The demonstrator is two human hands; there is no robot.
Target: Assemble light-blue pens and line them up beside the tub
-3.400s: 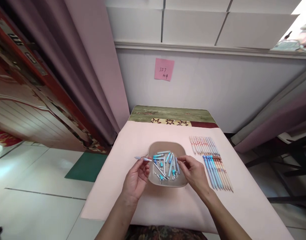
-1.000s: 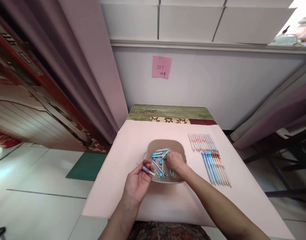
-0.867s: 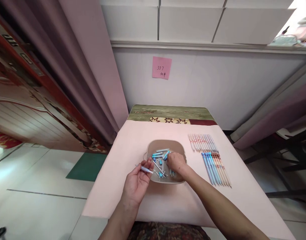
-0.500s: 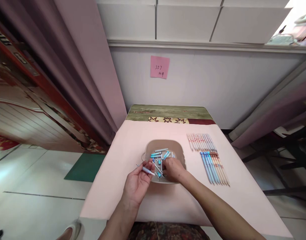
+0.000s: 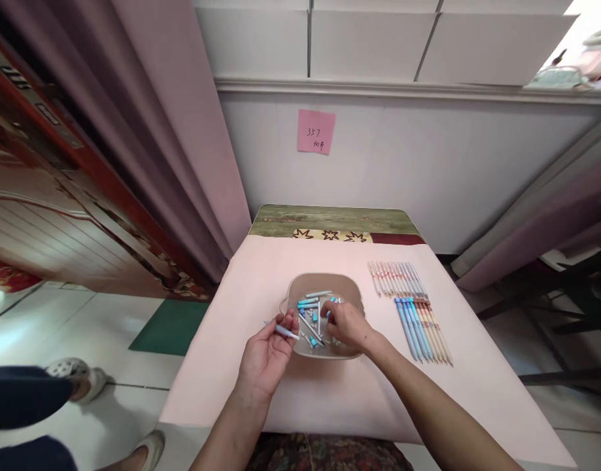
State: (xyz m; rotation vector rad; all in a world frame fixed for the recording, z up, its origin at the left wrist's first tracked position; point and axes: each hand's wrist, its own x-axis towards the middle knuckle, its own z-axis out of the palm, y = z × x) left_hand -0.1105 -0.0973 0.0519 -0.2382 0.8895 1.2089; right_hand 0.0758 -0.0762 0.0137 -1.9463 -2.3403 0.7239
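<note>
My left hand (image 5: 267, 353) is palm up beside the bin's left front, its thumb and fingers closed on a pale blue pen barrel (image 5: 284, 331) with a white end. Inside the grey-beige bin (image 5: 349, 286) is my right hand (image 5: 348, 325), fingers bent down and pinched together; what they hold, if anything, is hidden. Around it in the bin lie light blue pen barrels (image 5: 309, 304), thin white refills (image 5: 310, 328) and small turquoise pen parts (image 5: 313, 342).
To the right, on the pink-covered table (image 5: 222, 366), are a back row of clear-barrelled pens (image 5: 397, 279) and a front row of blue and beige pens (image 5: 422, 330). A pink note (image 5: 316, 132) is on the wall. Another person's legs (image 5: 30, 399) show at lower left.
My right hand has lifted a little and shifted right within the bin. The left hand keeps the pen barrel. Another person's legs have come into view at lower left.
</note>
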